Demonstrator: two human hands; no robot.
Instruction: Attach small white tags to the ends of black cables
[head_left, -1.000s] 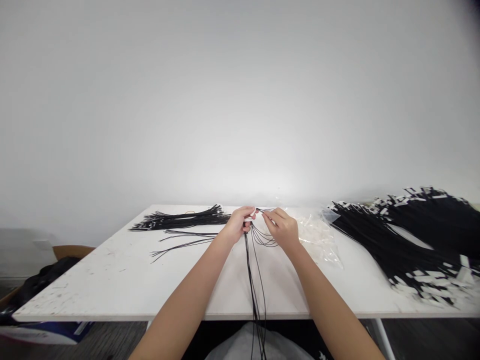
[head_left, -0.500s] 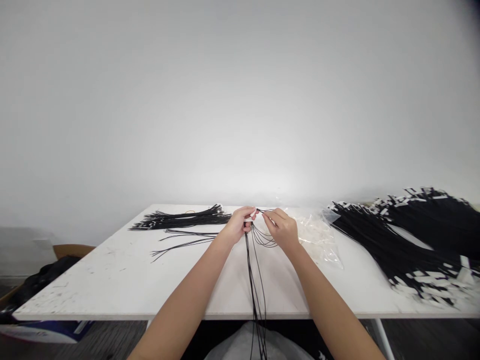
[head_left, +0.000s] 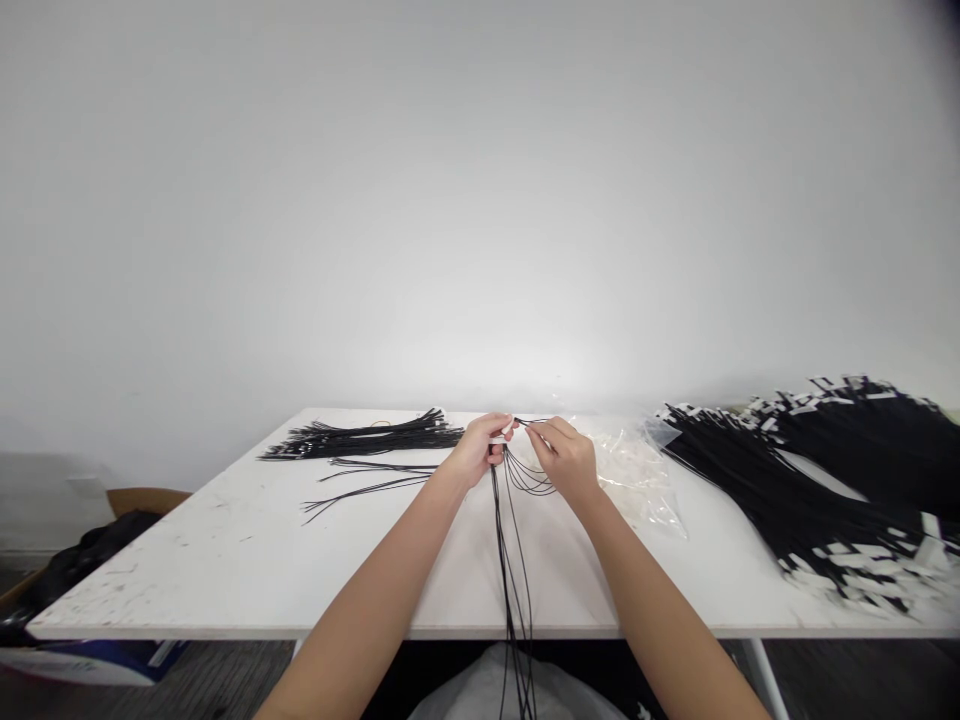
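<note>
Over the middle of the white table, my left hand (head_left: 478, 447) is closed on a small white connector (head_left: 508, 426) and on black cables (head_left: 501, 535) that hang down past the table's front edge. Close to its right, my right hand (head_left: 564, 455) pinches a thin black cable (head_left: 534, 421) whose end reaches the white connector. Below and between the hands, several thin cables curve in a loop (head_left: 529, 485). Whether the cable's end sits inside the connector is too small to tell.
On the white table (head_left: 247, 560), a bundle of black cables (head_left: 367, 435) lies back left, with several loose cables (head_left: 367, 480) before it. A clear plastic bag (head_left: 637, 475) lies right of my hands. Large piles of black cables with white ends (head_left: 780, 490) fill the right side.
Both hands keep nearly the same place and grip. Only a very slight shift of the fingers at the cable's end shows.
</note>
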